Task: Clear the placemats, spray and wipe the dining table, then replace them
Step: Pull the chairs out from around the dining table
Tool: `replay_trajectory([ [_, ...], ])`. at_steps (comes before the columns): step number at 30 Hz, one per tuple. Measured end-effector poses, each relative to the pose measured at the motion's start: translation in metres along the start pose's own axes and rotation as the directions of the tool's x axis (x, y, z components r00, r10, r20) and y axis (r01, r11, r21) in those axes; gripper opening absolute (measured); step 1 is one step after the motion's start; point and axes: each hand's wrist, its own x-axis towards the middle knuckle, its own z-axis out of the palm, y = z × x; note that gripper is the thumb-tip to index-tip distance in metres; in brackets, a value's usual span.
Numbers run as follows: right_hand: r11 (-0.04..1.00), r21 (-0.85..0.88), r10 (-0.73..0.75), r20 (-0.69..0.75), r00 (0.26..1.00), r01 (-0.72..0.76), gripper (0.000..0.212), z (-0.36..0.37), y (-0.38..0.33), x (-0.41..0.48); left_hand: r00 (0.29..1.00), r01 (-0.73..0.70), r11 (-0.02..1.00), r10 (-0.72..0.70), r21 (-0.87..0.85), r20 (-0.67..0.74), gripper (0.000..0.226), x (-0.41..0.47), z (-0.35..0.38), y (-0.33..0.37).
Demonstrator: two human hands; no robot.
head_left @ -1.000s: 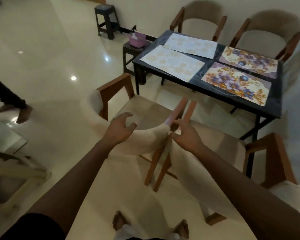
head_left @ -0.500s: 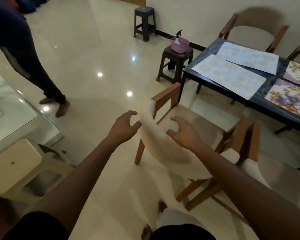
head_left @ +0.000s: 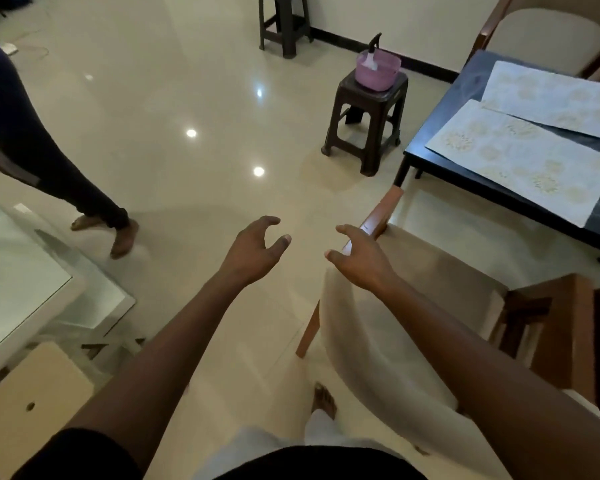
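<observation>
- Beside the dining table [head_left: 465, 91], left hand [head_left: 253, 251] and right hand [head_left: 361, 261] had let go of the chair [head_left: 430, 271], hovering apart, empty
- Placemats [head_left: 520, 161] remained uncleared

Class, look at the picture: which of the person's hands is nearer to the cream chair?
Right. The right hand hangs over the chair, above its curved back and by its wooden arm. The left hand is off to the chair's left, above the floor, holding nothing.
</observation>
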Motion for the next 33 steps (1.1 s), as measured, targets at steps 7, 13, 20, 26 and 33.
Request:
replay_trajectory([
  [7,0.997,0.015,0.079,-0.042,0.996,-0.078,0.066,0.023,-0.045,0.108,0.998,-0.034,0.999,0.035,-0.028,0.058,0.051,0.126,-0.036,-0.030],
  [13,0.985,0.056,0.167,-0.126,0.978,-0.161,0.066,0.043,-0.105,0.221,0.990,-0.087,0.995,0.092,-0.046,0.111,0.053,0.263,-0.091,-0.068],
  [20,0.980,0.090,0.190,-0.167,0.968,-0.176,0.067,0.053,-0.179,0.331,0.981,-0.132,0.990,0.138,-0.053,0.137,0.052,0.397,-0.169,-0.094],
  [26,0.982,0.088,0.184,-0.193,0.964,-0.170,0.067,0.029,-0.215,0.424,0.975,-0.176,0.980,0.187,-0.098,0.122,0.052,0.502,-0.202,-0.075],
  [33,0.987,0.077,0.155,-0.194,0.969,-0.142,0.067,-0.029,-0.235,0.589,0.980,-0.170,0.981,0.179,-0.098,0.092,0.052,0.659,-0.224,-0.048],
])
